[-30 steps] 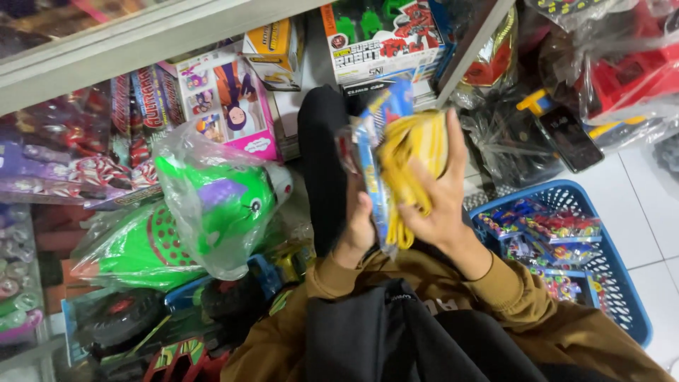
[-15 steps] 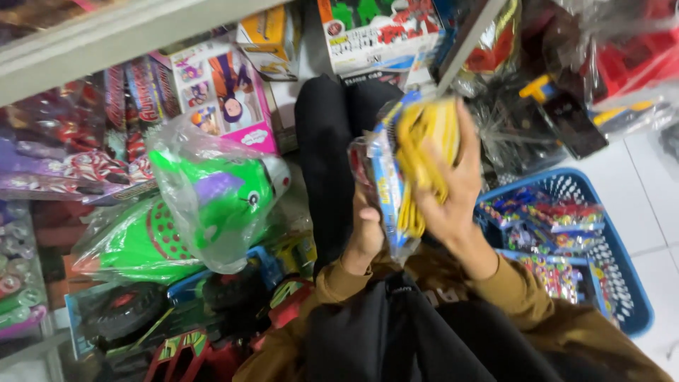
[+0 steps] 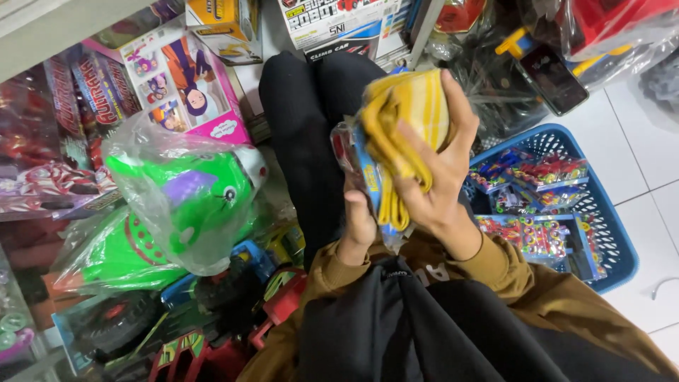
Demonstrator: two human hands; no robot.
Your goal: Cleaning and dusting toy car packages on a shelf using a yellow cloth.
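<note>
**Both grips busy on one toy pack**

My right hand (image 3: 431, 184) is pressing a folded yellow cloth (image 3: 407, 127) against a flat plastic toy pack (image 3: 361, 166), my grip clenching the cloth with fingers spread over its top edge. My left hand (image 3: 359, 226) is grasping the lower edge of that same pack from below, thumb lying up along its front. I am holding the pack upright in front of my black-trousered knees (image 3: 311, 120), which are rising just behind it.

To the right of the pack, a blue plastic basket (image 3: 608, 233) is sitting on the white tiled floor (image 3: 651, 141), holding more bright packaged toys. To the left of the pack, a green toy animal in a clear bag (image 3: 187, 198) is leaning among other toys, with a pink doll box (image 3: 187, 88) standing above it.
</note>
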